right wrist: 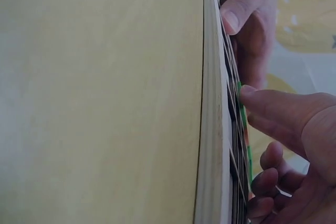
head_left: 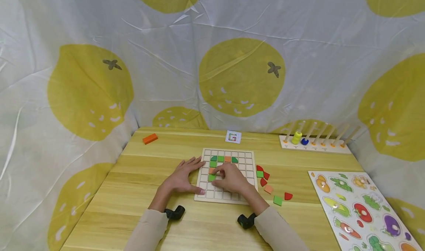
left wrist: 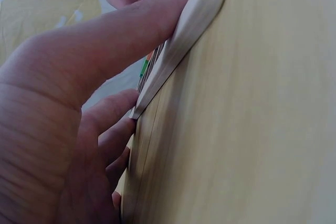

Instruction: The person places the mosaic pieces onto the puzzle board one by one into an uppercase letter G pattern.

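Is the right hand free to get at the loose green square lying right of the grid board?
Probably yes: the right hand rests on the grid board, and the green square lies uncovered on the table just beside that forearm.

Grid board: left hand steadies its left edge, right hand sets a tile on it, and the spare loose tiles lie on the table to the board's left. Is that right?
Not quite. In the head view the loose tiles lie on the table to the right of the grid board, not the left. The rest holds: the left hand rests against the board's left edge, and the right hand works on a green tile on the board.
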A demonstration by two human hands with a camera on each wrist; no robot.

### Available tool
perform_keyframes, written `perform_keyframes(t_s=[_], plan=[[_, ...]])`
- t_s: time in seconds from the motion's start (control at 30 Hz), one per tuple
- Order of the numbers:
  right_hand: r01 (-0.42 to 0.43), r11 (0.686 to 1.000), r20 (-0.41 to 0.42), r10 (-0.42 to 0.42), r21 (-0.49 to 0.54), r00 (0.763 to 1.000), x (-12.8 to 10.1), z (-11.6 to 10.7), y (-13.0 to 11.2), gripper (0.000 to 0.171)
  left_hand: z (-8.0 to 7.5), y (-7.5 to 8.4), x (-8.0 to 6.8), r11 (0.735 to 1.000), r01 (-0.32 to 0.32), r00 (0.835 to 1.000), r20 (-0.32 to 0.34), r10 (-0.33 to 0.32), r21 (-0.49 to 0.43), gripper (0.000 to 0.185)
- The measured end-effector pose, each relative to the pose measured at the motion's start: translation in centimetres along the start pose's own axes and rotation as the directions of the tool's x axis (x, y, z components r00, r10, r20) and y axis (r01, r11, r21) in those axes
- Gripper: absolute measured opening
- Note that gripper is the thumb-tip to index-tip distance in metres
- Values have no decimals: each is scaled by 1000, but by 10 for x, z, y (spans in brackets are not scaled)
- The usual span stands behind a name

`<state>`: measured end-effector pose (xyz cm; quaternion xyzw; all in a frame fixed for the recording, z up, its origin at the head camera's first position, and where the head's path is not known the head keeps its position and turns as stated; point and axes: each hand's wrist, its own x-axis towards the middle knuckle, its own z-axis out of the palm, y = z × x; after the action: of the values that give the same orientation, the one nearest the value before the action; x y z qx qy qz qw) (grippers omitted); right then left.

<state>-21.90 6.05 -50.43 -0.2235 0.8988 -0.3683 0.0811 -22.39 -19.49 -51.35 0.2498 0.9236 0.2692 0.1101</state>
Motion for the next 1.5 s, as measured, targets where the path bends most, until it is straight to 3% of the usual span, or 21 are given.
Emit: perform_keyframes(t_s=[0.43, 0.83, 1.17, 1.5], plan=[[-28, 997, -57, 32, 68, 998, -13, -11, 11, 17, 2, 1, 0, 1000, 7, 1000, 4, -7, -2, 113], [-79, 992, -166, 94, 95, 982, -41, -55, 30, 21, 2, -1, -1, 1000, 3, 1000, 2, -3, -2, 113], [-153, 986, -220, 164, 65, 962, -69, -85, 64, 25, 1, -1, 0, 1000, 1, 1000, -5, -1, 7, 114], [-217, 972, -254, 232, 83, 939, -88, -99, 92, 22, 0, 2, 0, 1000, -1, 1000, -9, 1, -7, 114]])
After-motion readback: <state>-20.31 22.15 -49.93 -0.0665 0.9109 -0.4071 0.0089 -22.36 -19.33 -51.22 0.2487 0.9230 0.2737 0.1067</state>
